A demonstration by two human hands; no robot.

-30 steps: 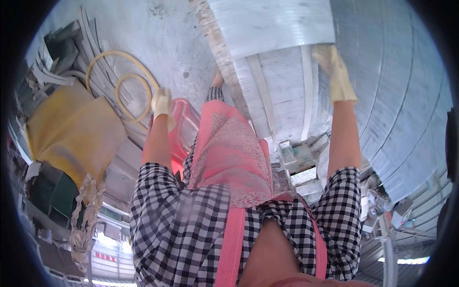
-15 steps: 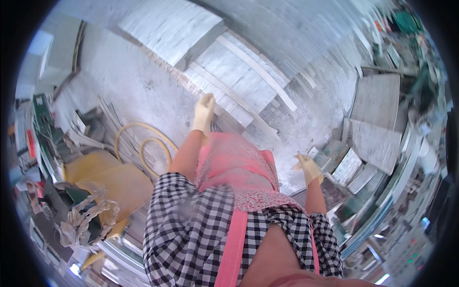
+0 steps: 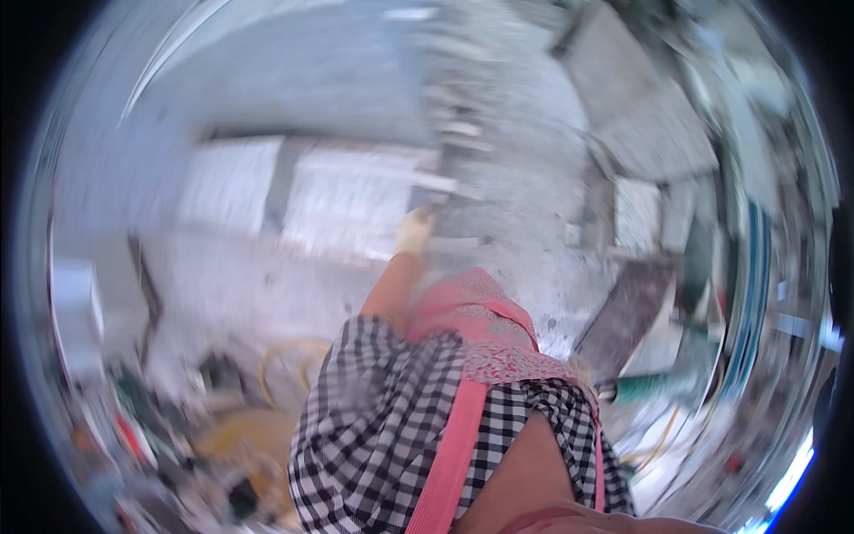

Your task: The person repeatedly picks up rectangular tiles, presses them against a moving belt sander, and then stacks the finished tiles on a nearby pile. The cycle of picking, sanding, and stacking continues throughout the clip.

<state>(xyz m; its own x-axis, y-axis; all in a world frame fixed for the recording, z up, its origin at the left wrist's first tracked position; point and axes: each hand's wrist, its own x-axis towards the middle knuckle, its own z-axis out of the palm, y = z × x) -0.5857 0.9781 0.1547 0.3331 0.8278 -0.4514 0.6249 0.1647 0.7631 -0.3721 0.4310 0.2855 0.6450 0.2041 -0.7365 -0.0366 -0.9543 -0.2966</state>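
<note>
My left hand [image 3: 415, 230], in a cream glove, reaches forward past the pink apron [image 3: 480, 307]. Motion smears its fingers, and no held thing can be made out. In the picture it overlaps the right end of a pale, block-like stack [image 3: 347, 200]; whether they touch, I cannot tell. A thin pale strip [image 3: 458, 242] shows just right of the glove. Of my right hand only a small cream patch [image 3: 582, 368] seems to show at the apron's right edge; its fingers are hidden.
Large grey boards [image 3: 636, 107] lean at the far right. Nearer stands a dark brownish panel [image 3: 627, 316] beside a green roll-like thing [image 3: 642, 388]. A yellow hose [image 3: 267, 374] and a blurred yellow sheet [image 3: 245, 445] lie at the lower left, among clutter.
The view has swung round, so the stack now lies level across the upper left. My right hand, plain to see before, has dropped back beside the apron and is nearly hidden.
</note>
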